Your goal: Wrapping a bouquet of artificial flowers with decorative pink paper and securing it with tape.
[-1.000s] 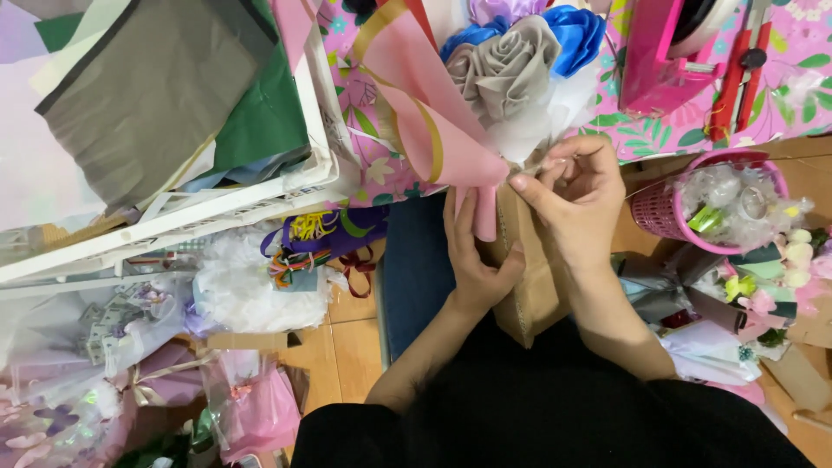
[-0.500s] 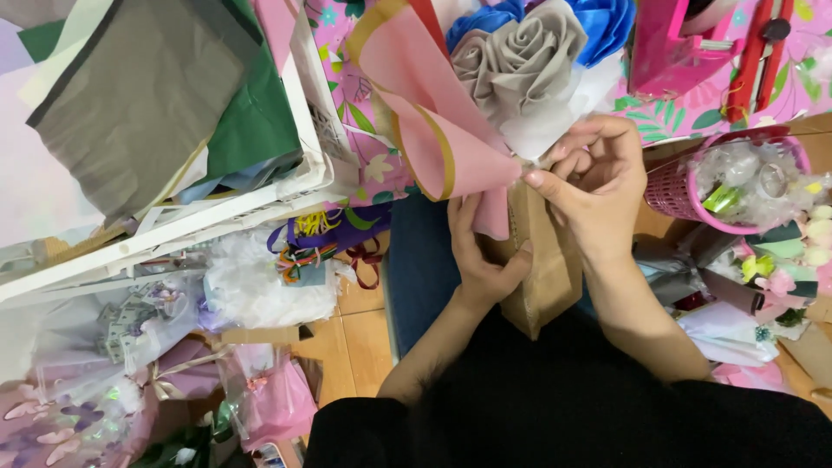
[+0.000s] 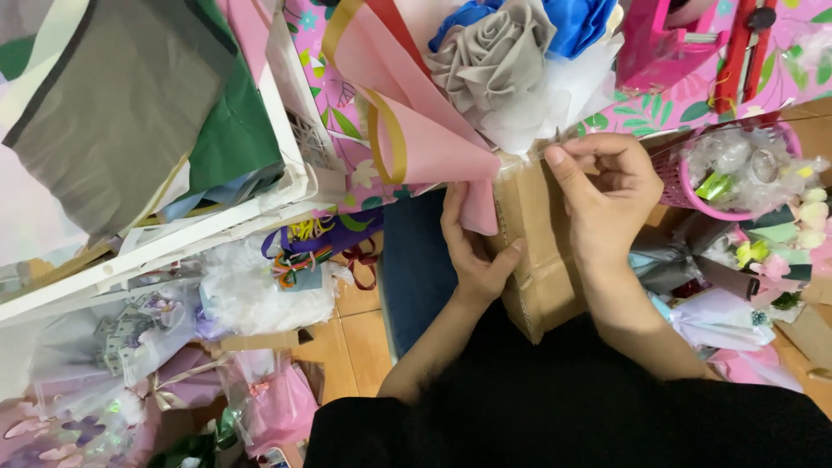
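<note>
Against my lap, my left hand (image 3: 475, 251) clamps the brown paper bouquet stem (image 3: 542, 251) while my right hand (image 3: 602, 186) pinches its top edge; I'd keep the pink wrap (image 3: 416, 130) taut

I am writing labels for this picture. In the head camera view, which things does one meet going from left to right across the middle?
Grey and green paper sheets → white rack → pink wrapping paper → left hand → brown paper base → right hand → pink basket.
</note>
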